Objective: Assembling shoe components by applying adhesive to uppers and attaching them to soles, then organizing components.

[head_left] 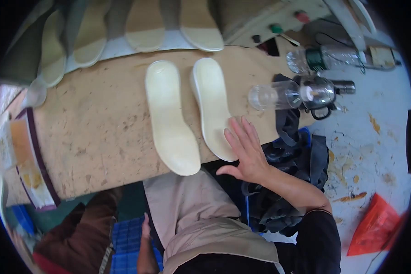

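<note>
Two cream-coloured shoe soles lie side by side near the front edge of the worktable [96,150]. The left sole [169,114] has its wide end jutting slightly past that edge. My right hand [249,157] is open, fingers spread, at the wide end of the right sole [211,102]. Its index fingertip overlaps the sole's side; whether it presses on it I cannot tell. Low by my lap, my left hand [145,228] shows edge-on with its fingers stretched out, holding nothing that I can see.
Several more soles [144,27] stand on a white ledge at the back, below a machine panel with coloured buttons [276,28]. A plastic cup [263,97], a bottle [333,58] and a glass pot [319,89] lie or stand at right. Another person's leg [77,228] is at lower left.
</note>
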### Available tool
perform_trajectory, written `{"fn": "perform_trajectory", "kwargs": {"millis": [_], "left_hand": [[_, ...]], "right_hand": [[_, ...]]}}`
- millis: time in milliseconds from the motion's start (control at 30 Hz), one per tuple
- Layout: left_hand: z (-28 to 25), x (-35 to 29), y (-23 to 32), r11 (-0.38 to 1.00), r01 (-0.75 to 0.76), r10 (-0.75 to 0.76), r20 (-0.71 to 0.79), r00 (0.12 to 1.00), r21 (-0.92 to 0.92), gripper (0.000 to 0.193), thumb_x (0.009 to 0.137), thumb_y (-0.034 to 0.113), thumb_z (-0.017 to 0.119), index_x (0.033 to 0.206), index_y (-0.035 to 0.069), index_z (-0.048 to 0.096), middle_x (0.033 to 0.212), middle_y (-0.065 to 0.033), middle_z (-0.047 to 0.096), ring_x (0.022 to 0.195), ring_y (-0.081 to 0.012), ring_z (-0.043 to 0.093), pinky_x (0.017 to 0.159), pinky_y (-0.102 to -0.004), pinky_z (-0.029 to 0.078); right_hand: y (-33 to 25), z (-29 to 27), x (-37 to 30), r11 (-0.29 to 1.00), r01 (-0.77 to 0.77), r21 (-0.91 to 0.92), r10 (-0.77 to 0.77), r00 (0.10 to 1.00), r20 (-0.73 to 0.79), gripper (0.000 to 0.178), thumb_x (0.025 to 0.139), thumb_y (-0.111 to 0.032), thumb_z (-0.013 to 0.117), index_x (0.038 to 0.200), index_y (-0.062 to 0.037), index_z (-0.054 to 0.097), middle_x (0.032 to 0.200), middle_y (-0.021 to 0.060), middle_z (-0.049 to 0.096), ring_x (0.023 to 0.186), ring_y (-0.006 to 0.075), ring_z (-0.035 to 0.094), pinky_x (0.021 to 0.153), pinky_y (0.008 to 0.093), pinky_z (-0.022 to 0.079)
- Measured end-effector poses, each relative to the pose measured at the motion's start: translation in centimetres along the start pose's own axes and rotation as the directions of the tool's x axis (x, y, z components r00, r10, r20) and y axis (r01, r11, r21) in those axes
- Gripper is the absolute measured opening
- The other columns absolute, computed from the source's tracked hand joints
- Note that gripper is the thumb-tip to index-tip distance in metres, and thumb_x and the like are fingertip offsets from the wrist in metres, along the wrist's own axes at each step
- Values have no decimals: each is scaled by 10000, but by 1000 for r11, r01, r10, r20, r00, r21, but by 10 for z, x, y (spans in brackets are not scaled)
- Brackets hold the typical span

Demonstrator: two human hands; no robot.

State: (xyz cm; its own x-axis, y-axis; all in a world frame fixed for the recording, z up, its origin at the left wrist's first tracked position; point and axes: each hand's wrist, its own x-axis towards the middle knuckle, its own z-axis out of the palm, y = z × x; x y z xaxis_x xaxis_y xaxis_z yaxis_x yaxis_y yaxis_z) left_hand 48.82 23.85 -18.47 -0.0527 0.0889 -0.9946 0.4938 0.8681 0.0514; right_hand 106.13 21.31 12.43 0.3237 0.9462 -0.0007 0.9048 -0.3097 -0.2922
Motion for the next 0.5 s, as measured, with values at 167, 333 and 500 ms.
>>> {"fn": "perform_trajectory", "kwargs": {"millis": [167, 333, 500], "left_hand": [[4, 56, 18, 973, -214, 215, -2, 977, 90, 473, 969, 376, 589, 1289, 32, 634, 1198, -128, 675, 990, -241, 650, 876, -323, 522], [-3, 37, 6, 871, -450, 460, -2, 888, 194, 415, 954, 307, 620, 1245, 13, 649, 1125, -124, 692, 951, -227, 655, 864, -315, 525], [-23, -28, -7, 702, -669, 701, -68, 710, 244, 358, 940, 239, 651, 1200, -6, 665, 1051, -121, 708, 912, -213, 659, 852, -307, 527]], "right_hand": [[48, -45, -61, 961, 158, -228, -203, 961, -190, 255, 770, -126, 739, 1007, -32, 713, 1021, 121, 710, 911, 325, 684, 856, 431, 554], [137, -97, -94, 938, -329, -108, 322, 943, -80, 553, 864, -87, 671, 1391, -16, 520, 1316, 148, 618, 1165, 327, 593, 1015, 376, 462], [148, -122, -109, 864, -343, -369, 419, 896, 150, 341, 820, -133, 708, 1117, 27, 663, 1060, 156, 697, 946, 328, 633, 879, 399, 504]]}}
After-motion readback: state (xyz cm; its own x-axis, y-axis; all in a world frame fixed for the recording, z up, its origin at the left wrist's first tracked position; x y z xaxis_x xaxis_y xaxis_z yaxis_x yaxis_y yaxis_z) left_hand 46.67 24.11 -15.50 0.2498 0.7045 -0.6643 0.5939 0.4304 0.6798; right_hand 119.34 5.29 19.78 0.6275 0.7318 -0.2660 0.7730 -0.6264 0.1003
